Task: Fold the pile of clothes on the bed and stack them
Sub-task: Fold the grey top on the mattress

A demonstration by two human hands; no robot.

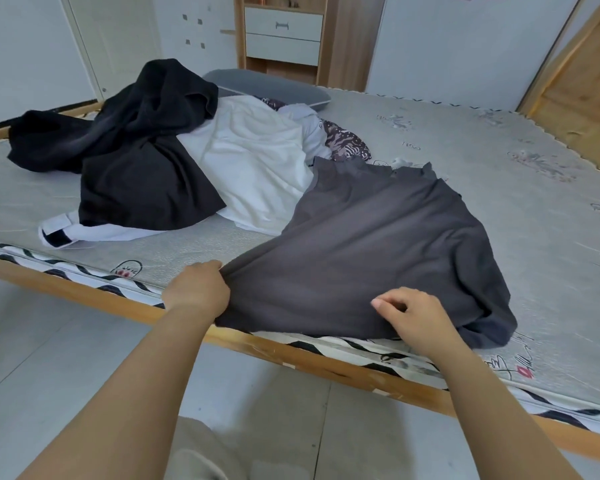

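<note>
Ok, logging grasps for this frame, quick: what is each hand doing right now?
Left hand: grips the near hem of the grey shirt.
Right hand: fingers curled on the same shirt, seemingly pinching its fabric.

Showing dark grey: shirt (pixel 378 244) at near edge. Showing black: garment (pixel 125 150) on pile. Showing white: top (pixel 253 161) beneath. Showing purple-and-white print: cloth (pixel 347 142) behind. Showing pale grey with faint cartoon motifs: mattress (pixel 499 188). Showing light wood: bed frame (pixel 84 292). Showing grey: pillow (pixel 274 86).
</note>
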